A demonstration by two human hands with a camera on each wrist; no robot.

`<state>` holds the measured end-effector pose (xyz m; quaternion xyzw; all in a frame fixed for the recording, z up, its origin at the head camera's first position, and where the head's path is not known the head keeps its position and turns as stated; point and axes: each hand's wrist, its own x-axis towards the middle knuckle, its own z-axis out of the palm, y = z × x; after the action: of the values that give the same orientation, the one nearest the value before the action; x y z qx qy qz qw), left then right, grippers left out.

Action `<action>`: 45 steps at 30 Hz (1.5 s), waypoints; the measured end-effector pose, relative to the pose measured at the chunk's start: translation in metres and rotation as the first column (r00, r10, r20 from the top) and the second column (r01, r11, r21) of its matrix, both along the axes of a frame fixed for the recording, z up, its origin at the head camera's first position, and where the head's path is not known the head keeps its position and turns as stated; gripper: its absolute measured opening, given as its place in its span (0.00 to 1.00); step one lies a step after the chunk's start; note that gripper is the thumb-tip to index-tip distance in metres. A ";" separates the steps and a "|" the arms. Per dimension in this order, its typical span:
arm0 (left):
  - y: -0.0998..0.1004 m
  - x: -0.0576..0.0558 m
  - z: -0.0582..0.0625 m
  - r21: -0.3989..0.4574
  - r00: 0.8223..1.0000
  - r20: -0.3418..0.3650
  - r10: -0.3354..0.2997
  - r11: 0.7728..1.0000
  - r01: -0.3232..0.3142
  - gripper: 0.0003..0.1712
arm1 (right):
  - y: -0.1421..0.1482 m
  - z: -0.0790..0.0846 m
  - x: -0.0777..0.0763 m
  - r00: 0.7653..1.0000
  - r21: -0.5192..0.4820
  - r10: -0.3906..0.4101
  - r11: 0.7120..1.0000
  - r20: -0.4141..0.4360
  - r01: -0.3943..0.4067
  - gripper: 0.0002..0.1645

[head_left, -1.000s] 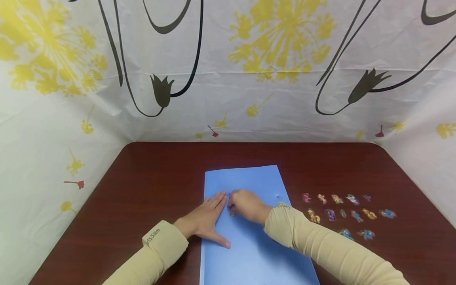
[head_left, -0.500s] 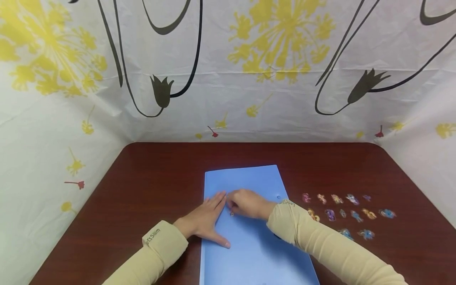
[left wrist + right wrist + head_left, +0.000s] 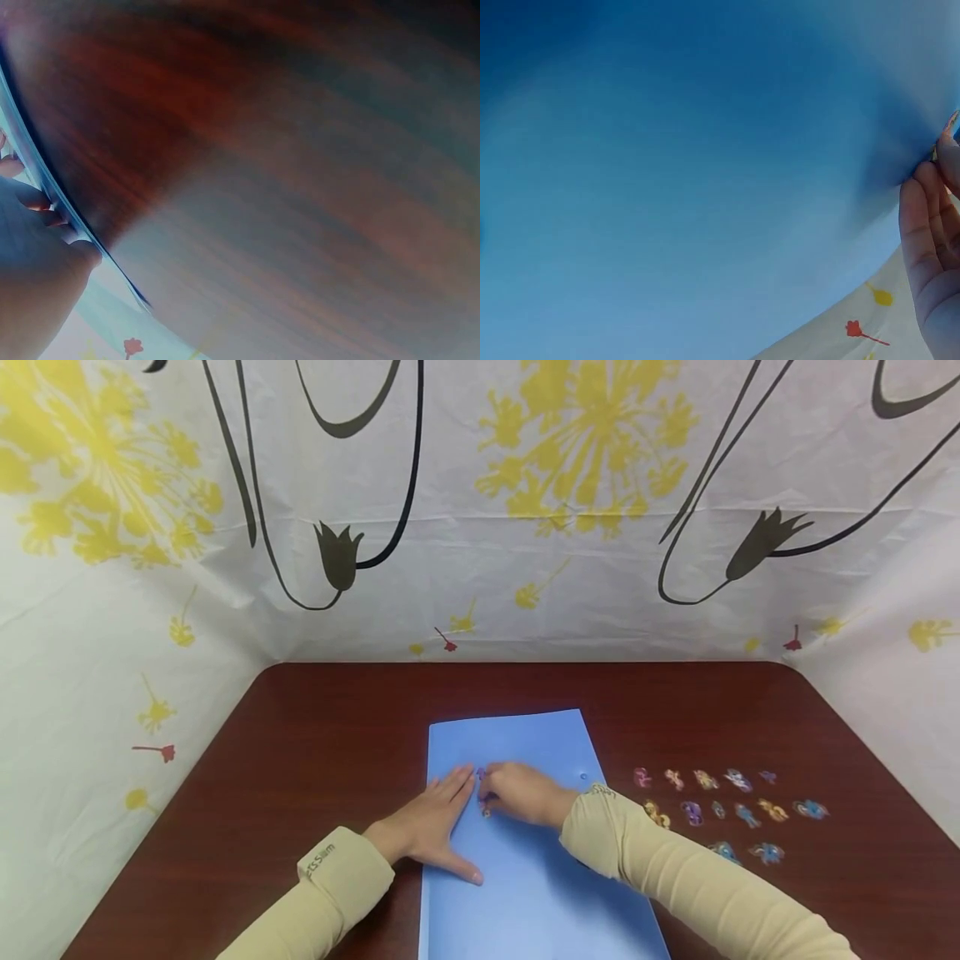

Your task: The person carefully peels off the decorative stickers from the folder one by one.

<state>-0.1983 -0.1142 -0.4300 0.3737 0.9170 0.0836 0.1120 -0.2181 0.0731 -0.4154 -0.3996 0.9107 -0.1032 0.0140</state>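
A blue folder (image 3: 547,893) lies lengthwise on the dark red-brown table. My left hand (image 3: 433,827) rests flat on its left side, fingers spread and thumb pointing right; in the left wrist view that hand (image 3: 41,255) shows at the folder's edge. Close to the left fingertips, my right hand (image 3: 521,793) pinches a small colourful pony sticker (image 3: 482,772) against the folder's upper part. Purple and yellow bits of the sticker show around the curled fingers, which hide most of it. In the right wrist view a sliver of the sticker (image 3: 952,121) sticks out beside the thumb.
Several pony stickers (image 3: 692,812) lie in loose rows on the table (image 3: 337,735) right of the folder, some partly behind the right sleeve (image 3: 675,868). A small round snap (image 3: 583,776) sits near the folder's right edge. A patterned white cloth (image 3: 420,610) hangs behind.
My right fingers shift slightly at the sticker, whose purple part was covered half a second ago and shows again now. My left hand stays in place. The head view has tilted a little.
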 end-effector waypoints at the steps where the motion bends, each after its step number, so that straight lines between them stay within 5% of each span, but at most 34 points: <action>1: 0.000 0.000 0.000 -0.001 1.000 -0.001 0.001 1.000 -0.001 0.72 | -0.001 0.000 0.000 1.000 0.002 -0.003 1.000 0.002 0.003 0.05; 11: 0.000 -0.001 0.002 0.017 1.000 0.005 0.009 1.000 -0.009 0.72 | -0.002 0.005 -0.003 0.998 -0.028 0.043 0.999 0.037 -0.042 0.06; 17: -0.002 0.000 0.000 0.016 1.000 0.006 0.012 1.000 -0.013 0.72 | 0.005 0.013 0.001 0.995 -0.154 0.019 0.988 0.095 -0.004 0.04; 24: -0.002 0.001 -0.001 0.016 1.000 0.024 0.017 1.000 -0.018 0.72 | 0.054 0.029 0.019 0.996 -0.406 -0.051 0.911 0.070 0.076 0.05; 28: -0.001 0.000 -0.004 0.015 1.000 0.015 0.004 1.000 -0.004 0.72 | 0.105 0.026 0.031 0.982 -0.502 -0.186 0.849 0.010 0.166 0.07; 35: 0.001 0.001 -0.003 0.030 1.000 0.010 -0.016 0.999 0.016 0.72 | 0.197 0.033 0.063 0.889 -0.482 -0.458 0.774 0.020 0.410 0.08; 39: 0.000 0.001 0.000 0.021 1.000 0.011 -0.010 1.000 0.010 0.72 | 0.246 0.033 0.080 0.788 -0.393 -0.607 0.704 0.100 0.592 0.02; 42: 0.000 0.000 0.002 0.019 1.000 0.018 -0.007 1.000 0.007 0.72 | 0.276 0.026 0.091 0.701 -0.306 -0.693 0.639 0.169 0.706 0.09; 45: -0.001 0.000 0.003 0.020 1.000 0.026 -0.003 1.000 0.003 0.72 | 0.300 0.016 0.099 0.642 -0.214 -0.728 0.606 0.241 0.766 0.15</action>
<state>-0.1982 -0.1150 -0.4270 0.3750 0.9140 0.0976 0.1204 -0.1189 0.3732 -0.3997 0.0281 0.9646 -0.2602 -0.0316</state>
